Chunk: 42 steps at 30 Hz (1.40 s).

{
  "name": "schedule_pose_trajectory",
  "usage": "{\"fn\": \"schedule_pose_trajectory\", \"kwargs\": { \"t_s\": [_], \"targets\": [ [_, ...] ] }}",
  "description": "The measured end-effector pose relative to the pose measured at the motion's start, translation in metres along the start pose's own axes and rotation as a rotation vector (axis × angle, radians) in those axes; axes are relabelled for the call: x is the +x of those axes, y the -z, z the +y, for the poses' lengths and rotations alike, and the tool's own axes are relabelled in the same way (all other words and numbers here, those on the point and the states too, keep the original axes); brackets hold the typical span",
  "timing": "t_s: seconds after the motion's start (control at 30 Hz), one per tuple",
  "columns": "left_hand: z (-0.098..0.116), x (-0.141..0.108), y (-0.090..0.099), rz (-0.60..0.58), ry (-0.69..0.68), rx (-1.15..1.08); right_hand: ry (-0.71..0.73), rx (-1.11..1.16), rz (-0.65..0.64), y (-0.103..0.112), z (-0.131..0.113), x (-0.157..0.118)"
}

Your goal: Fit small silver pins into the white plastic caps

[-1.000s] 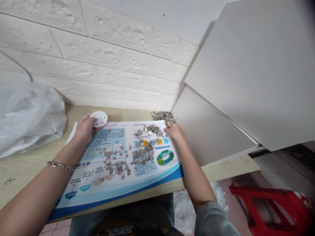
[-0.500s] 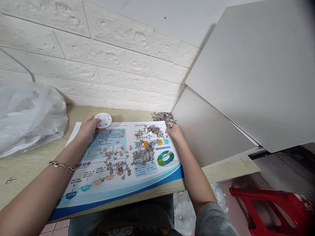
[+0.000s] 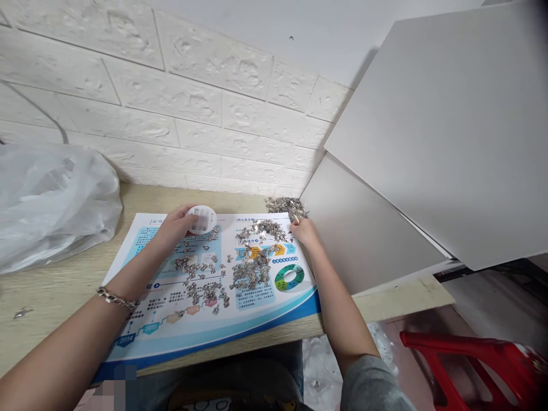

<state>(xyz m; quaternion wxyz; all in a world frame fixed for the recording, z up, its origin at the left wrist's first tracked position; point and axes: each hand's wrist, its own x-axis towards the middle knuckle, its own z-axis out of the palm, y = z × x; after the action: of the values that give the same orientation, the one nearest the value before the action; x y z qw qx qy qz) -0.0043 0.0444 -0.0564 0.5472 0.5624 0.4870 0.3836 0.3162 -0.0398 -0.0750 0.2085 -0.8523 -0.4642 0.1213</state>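
Note:
My left hand (image 3: pixel 174 227) is closed on a round white plastic disc (image 3: pixel 205 220) with slots in it. It holds the disc above the upper part of a printed poster sheet (image 3: pixel 188 338). Small shiny metal pieces (image 3: pixel 252 269) lie scattered over the sheet in several clusters. My right hand (image 3: pixel 305 233) is at the sheet's upper right corner, beside a heap of similar metal pieces (image 3: pixel 286 206). Its fingers are pinched together around something small and pale that I cannot identify.
A white plastic bag (image 3: pixel 55 200) sits on the wooden table (image 3: pixel 51 319) at the left, with a loose metal piece (image 3: pixel 22 313) nearer me. Large grey panels (image 3: pixel 436 131) lean at the right. A white brick-patterned wall (image 3: pixel 188 91) rises behind. A red stool (image 3: pixel 454 342) stands below right.
My left hand has moved right with the white disc, and the disc's face has turned somewhat. My right hand stays by the heap in much the same pose. The view has shifted slightly.

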Motion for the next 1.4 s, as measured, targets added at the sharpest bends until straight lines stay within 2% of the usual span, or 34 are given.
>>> {"fn": "schedule_pose_trajectory", "kwargs": {
  "t_s": [0.27, 0.43, 0.6, 0.77, 1.2, 1.3, 1.4],
  "targets": [
    [-0.006, 0.005, 0.003, 0.004, 0.001, 0.061, 0.059, 0.030, 0.012, -0.001, -0.003, -0.001],
    [-0.006, 0.006, 0.003, 0.017, 0.001, 0.053, 0.087, 0.041, 0.012, 0.006, -0.002, -0.004],
    [-0.005, 0.005, 0.002, -0.002, 0.010, 0.052, 0.066, -0.008, 0.040, 0.013, 0.005, -0.005],
    [-0.005, 0.006, 0.002, 0.013, 0.007, 0.061, 0.030, -0.005, -0.008, 0.009, 0.006, -0.003],
    [-0.009, 0.006, 0.002, -0.019, -0.004, 0.063, -0.017, 0.046, -0.018, 0.004, 0.002, 0.000],
    [-0.008, 0.005, 0.001, -0.027, 0.016, 0.014, -0.013, 0.050, -0.009, 0.003, 0.002, 0.000],
    [-0.006, 0.005, -0.001, -0.047, 0.022, -0.131, -0.019, 0.062, 0.005, 0.002, 0.002, 0.000]
  ]
}}
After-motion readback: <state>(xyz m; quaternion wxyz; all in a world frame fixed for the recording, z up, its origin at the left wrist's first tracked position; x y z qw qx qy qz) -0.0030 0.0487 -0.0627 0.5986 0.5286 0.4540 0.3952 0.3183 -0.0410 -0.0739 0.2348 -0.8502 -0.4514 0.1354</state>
